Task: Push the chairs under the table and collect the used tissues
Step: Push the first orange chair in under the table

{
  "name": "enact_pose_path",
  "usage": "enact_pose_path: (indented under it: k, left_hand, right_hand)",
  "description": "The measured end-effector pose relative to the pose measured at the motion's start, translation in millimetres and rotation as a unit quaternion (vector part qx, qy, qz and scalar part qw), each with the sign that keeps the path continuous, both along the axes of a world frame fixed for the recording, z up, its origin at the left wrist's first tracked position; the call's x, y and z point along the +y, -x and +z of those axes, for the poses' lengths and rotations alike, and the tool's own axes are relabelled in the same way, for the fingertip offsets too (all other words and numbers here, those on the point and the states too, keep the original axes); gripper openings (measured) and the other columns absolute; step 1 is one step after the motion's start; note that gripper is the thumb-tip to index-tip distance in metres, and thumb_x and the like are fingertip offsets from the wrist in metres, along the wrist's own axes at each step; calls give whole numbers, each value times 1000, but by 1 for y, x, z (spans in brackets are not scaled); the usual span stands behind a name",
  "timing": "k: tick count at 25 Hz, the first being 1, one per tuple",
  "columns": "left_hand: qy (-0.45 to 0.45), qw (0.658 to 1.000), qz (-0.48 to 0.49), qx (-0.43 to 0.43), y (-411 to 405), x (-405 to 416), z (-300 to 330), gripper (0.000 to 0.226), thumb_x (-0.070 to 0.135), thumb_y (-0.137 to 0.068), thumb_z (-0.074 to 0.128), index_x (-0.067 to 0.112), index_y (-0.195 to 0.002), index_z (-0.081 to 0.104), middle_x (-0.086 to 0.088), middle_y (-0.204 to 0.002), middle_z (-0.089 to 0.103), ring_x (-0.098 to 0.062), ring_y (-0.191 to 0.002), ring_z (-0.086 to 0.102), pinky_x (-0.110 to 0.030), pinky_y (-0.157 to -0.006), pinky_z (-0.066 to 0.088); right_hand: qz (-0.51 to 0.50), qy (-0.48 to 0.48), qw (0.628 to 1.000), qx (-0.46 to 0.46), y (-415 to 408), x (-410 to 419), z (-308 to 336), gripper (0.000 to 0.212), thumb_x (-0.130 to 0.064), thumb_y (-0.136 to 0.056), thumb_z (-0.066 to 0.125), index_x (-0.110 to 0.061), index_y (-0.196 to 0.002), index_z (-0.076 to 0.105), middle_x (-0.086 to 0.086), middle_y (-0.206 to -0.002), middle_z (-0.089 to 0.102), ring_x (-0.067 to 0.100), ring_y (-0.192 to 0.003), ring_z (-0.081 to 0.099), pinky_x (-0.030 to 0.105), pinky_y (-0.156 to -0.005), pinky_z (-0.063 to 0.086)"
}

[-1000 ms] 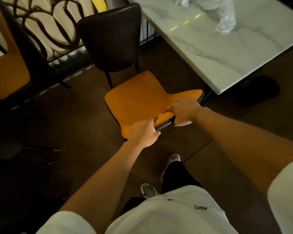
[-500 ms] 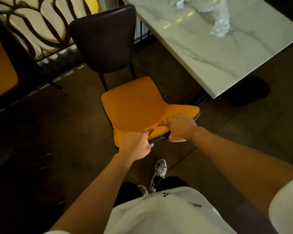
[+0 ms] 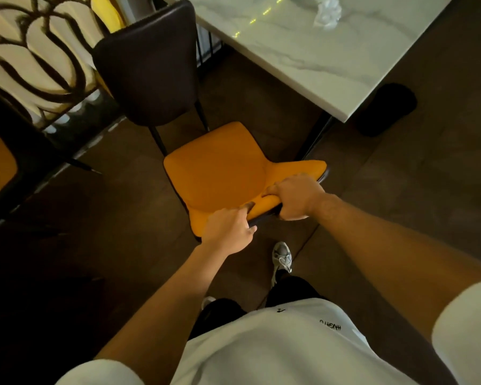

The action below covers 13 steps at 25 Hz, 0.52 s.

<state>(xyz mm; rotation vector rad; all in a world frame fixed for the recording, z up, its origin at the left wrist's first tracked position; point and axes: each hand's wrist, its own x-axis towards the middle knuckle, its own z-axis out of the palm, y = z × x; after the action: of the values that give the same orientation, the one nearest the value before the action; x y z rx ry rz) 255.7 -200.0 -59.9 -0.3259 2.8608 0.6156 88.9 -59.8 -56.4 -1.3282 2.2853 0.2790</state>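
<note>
While both hands are gripping chair backrest top, left hand and right hand (fingers curled under) should be pushing evenly, steering seat past table leg.

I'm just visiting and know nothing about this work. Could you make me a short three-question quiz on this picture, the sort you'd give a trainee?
1. True or false: both the left hand and the right hand grip the near edge of the orange chair.
2. Where does the crumpled tissue lie? A) on the chair seat B) on the marble table C) on the floor
3. Fill in: the chair's backrest is dark ____.

Key: 1 true; 2 B; 3 brown.
</note>
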Motion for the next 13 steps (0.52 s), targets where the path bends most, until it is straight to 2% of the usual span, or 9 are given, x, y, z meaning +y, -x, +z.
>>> enact_pose_path:
  k: [5, 9, 13]
  left_hand:
    - [1, 998, -54, -15, -45, -30, 1, 27, 49, -95, 65, 23, -100, 60, 10, -69, 54, -17, -70, 63, -31, -58, 49]
    - [-9, 995, -98, -13, -65, -50, -1, 30, 51, -95, 64, 26, -111, 62, 11, -72, 54, -17, -71, 62, -29, -57, 48]
    - [5, 993, -115, -2, -75, -61, -1, 42, 52, -95, 63, 28, -128, 60, 11, -77, 57, -13, -67, 55, -25, -52, 37]
  right_hand:
    - [-61, 12, 998, 10, -62, -12, -4, 57, -46, -67, 56, -46, -124, 62, -10, -105, 71, 21, -92, 66, 41, -75, 57]
    - [-98, 3, 995, 7, -94, -21, -6, 51, -47, -70, 58, -45, -121, 61, -10, -99, 71, 21, -86, 65, 41, -74, 57]
    - [-99, 17, 995, 4, -111, -26, -3, 50, -49, -75, 59, -47, -124, 60, -11, -99, 70, 19, -87, 64, 40, -75, 56]
